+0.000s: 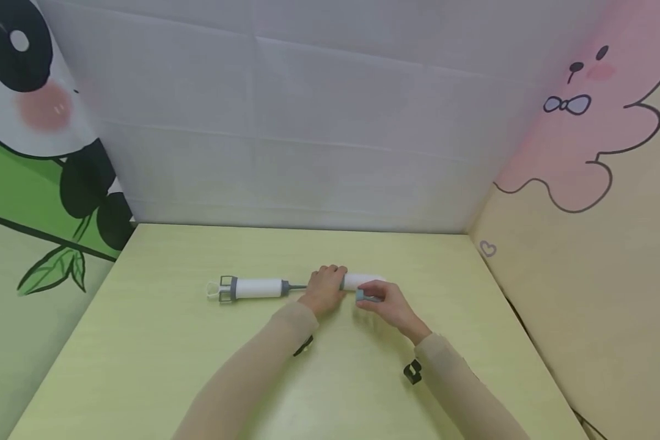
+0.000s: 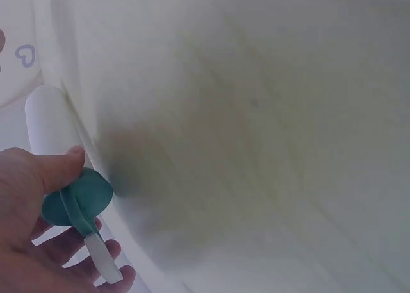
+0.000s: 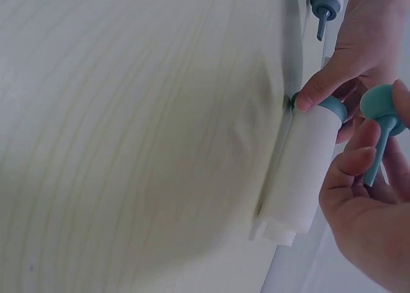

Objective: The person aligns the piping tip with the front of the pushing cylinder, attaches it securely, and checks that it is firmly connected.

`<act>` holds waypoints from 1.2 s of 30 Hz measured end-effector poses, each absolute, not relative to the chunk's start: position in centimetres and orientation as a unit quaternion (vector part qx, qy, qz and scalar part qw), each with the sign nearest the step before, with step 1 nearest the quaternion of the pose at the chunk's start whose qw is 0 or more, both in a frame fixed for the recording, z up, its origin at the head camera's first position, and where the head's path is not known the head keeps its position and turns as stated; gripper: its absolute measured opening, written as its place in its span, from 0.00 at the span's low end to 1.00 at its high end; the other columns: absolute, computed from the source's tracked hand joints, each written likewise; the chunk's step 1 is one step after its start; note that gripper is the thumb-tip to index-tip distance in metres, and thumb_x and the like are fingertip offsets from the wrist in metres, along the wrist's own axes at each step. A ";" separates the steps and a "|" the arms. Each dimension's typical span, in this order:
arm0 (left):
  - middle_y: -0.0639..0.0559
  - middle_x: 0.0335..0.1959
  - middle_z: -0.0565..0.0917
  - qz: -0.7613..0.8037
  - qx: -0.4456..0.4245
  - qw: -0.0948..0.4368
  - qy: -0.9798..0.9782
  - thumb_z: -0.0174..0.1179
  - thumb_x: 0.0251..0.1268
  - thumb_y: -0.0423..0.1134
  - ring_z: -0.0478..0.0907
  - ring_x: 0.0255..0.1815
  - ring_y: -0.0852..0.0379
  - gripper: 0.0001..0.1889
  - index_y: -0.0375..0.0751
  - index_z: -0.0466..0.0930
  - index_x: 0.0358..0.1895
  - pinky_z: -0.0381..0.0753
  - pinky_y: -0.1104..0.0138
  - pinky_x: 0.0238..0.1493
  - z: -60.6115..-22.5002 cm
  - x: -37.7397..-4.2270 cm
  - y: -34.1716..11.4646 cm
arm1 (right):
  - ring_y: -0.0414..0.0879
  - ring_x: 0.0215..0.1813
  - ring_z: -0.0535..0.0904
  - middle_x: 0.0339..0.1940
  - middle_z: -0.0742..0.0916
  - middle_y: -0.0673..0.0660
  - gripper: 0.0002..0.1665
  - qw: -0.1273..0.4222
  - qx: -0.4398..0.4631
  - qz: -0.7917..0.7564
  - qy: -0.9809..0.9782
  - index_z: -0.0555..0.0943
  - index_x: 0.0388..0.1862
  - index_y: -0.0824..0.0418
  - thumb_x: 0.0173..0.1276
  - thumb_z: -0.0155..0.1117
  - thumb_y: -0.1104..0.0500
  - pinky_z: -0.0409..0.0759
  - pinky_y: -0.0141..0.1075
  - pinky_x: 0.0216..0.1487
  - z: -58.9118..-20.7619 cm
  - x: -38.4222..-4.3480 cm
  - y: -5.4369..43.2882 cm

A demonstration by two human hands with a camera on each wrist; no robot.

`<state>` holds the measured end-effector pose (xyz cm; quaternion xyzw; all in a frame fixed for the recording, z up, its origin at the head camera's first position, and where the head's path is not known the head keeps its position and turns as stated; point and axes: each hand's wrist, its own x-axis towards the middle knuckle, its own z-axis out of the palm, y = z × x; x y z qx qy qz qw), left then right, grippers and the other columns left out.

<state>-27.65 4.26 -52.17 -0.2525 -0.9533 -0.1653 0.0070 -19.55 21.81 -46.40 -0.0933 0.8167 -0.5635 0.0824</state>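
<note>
My left hand (image 1: 324,292) lies over the inner end of a white tube (image 1: 365,279), its thumb on the teal collar (image 3: 333,107) in the right wrist view. In the left wrist view, a round teal part (image 2: 96,193) with a pale-tipped stem shows below the left thumb. Just right of the left hand, my right hand (image 1: 394,305) pinches a small teal cap (image 3: 378,102) with a stem, apart from the tube. To the left lies a second white tube (image 1: 260,288) with a grey neck and thin rod; the left hand hides the rod's end.
The second tube ends in a grey frame (image 1: 228,288) with white loops. All lie on a pale yellow tabletop (image 1: 159,354). A white cloth backdrop (image 1: 308,134) closes the back, with painted walls at both sides. Small black mounts (image 1: 412,371) hang beneath the wrists.
</note>
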 end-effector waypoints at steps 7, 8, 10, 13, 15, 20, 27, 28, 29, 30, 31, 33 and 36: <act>0.44 0.54 0.78 -0.174 -0.263 0.027 -0.949 0.65 0.60 0.41 0.73 0.53 0.43 0.23 0.41 0.73 0.58 0.71 0.50 0.51 -50.5 -26.8 3.3 | 0.59 0.52 0.79 0.48 0.83 0.68 0.21 0.075 -0.099 -0.565 0.816 0.78 0.52 0.75 0.61 0.68 0.68 0.77 0.41 0.50 -45.9 -19.2 22.1; 0.44 0.54 0.78 -0.180 -0.260 0.030 -0.948 0.65 0.60 0.42 0.73 0.53 0.43 0.24 0.41 0.73 0.59 0.71 0.50 0.51 -50.2 -26.8 3.0 | 0.59 0.52 0.79 0.48 0.83 0.68 0.21 0.073 -0.099 -0.565 0.816 0.78 0.52 0.75 0.61 0.68 0.68 0.77 0.41 0.50 -45.8 -19.3 22.2; 0.44 0.54 0.78 -0.195 -0.254 0.038 -0.947 0.66 0.60 0.42 0.73 0.53 0.43 0.24 0.41 0.74 0.58 0.72 0.51 0.51 -49.6 -26.6 2.1 | 0.59 0.51 0.79 0.48 0.83 0.68 0.22 0.068 -0.102 -0.564 0.817 0.77 0.52 0.75 0.61 0.69 0.67 0.77 0.41 0.50 -45.7 -19.3 22.4; 0.44 0.54 0.78 -0.208 -0.250 0.054 -0.944 0.66 0.60 0.43 0.74 0.54 0.44 0.24 0.41 0.74 0.59 0.72 0.54 0.52 -49.3 -26.4 0.7 | 0.57 0.50 0.80 0.47 0.83 0.67 0.22 0.062 -0.101 -0.565 0.816 0.77 0.53 0.74 0.61 0.69 0.67 0.77 0.41 0.50 -45.5 -19.5 22.7; 0.44 0.54 0.78 -0.216 -0.251 0.063 -0.941 0.66 0.59 0.42 0.73 0.55 0.44 0.24 0.40 0.74 0.59 0.71 0.54 0.54 -49.2 -26.2 -0.2 | 0.55 0.48 0.80 0.47 0.84 0.66 0.22 0.061 -0.098 -0.566 0.816 0.77 0.53 0.73 0.61 0.69 0.66 0.77 0.41 0.50 -45.3 -19.6 23.0; 0.44 0.54 0.78 -0.231 -0.259 0.082 -0.934 0.67 0.58 0.41 0.73 0.56 0.44 0.24 0.39 0.75 0.58 0.70 0.54 0.56 -49.1 -25.3 -2.3 | 0.52 0.48 0.80 0.48 0.83 0.65 0.22 0.064 -0.082 -0.568 0.816 0.78 0.54 0.71 0.62 0.69 0.64 0.76 0.41 0.51 -45.1 -19.8 23.3; 0.42 0.52 0.79 -0.268 -0.255 0.083 -0.925 0.70 0.55 0.39 0.73 0.55 0.43 0.24 0.38 0.76 0.55 0.70 0.54 0.56 -48.8 -24.3 -3.9 | 0.54 0.51 0.79 0.51 0.82 0.66 0.24 0.067 -0.071 -0.567 0.818 0.77 0.56 0.70 0.63 0.68 0.63 0.75 0.45 0.51 -44.9 -19.9 23.6; 0.43 0.52 0.79 -0.269 -0.253 0.082 -0.926 0.70 0.55 0.39 0.73 0.55 0.43 0.24 0.38 0.76 0.55 0.69 0.54 0.57 -48.8 -24.2 -4.0 | 0.55 0.51 0.79 0.51 0.82 0.66 0.24 0.067 -0.070 -0.565 0.819 0.77 0.56 0.70 0.63 0.68 0.62 0.75 0.45 0.51 -44.9 -19.9 23.6; 0.43 0.53 0.79 -0.269 -0.252 0.082 -0.926 0.70 0.55 0.39 0.73 0.55 0.43 0.24 0.38 0.76 0.55 0.69 0.54 0.57 -48.7 -24.2 -4.2 | 0.55 0.52 0.79 0.52 0.82 0.66 0.24 0.068 -0.068 -0.564 0.820 0.77 0.57 0.69 0.63 0.68 0.62 0.75 0.45 0.51 -44.9 -19.9 23.7; 0.43 0.53 0.79 -0.270 -0.252 0.081 -0.926 0.70 0.55 0.39 0.73 0.55 0.43 0.24 0.38 0.76 0.56 0.69 0.54 0.57 -48.7 -24.1 -4.3 | 0.55 0.52 0.79 0.52 0.82 0.65 0.24 0.068 -0.067 -0.564 0.820 0.77 0.57 0.69 0.63 0.68 0.62 0.75 0.45 0.51 -44.9 -19.9 23.7; 0.43 0.53 0.79 -0.271 -0.253 0.080 -0.925 0.70 0.55 0.39 0.73 0.55 0.43 0.24 0.38 0.76 0.56 0.69 0.54 0.57 -48.7 -24.1 -4.4 | 0.55 0.52 0.79 0.52 0.82 0.65 0.24 0.068 -0.065 -0.564 0.821 0.77 0.57 0.68 0.63 0.68 0.61 0.75 0.45 0.51 -44.9 -20.0 23.7; 0.43 0.52 0.79 -0.278 -0.256 0.074 -0.923 0.70 0.55 0.39 0.73 0.54 0.43 0.24 0.38 0.76 0.56 0.70 0.53 0.56 -48.8 -24.0 -4.7 | 0.55 0.52 0.79 0.52 0.82 0.65 0.24 0.069 -0.064 -0.563 0.821 0.77 0.57 0.68 0.63 0.68 0.61 0.75 0.45 0.50 -45.0 -20.0 23.8; 0.43 0.52 0.79 -0.289 -0.260 0.066 -0.919 0.70 0.55 0.38 0.74 0.53 0.43 0.24 0.38 0.76 0.56 0.70 0.53 0.55 -48.9 -23.9 -5.0 | 0.55 0.52 0.79 0.52 0.82 0.65 0.24 0.070 -0.063 -0.564 0.820 0.77 0.57 0.68 0.63 0.68 0.61 0.75 0.45 0.50 -45.0 -20.0 23.7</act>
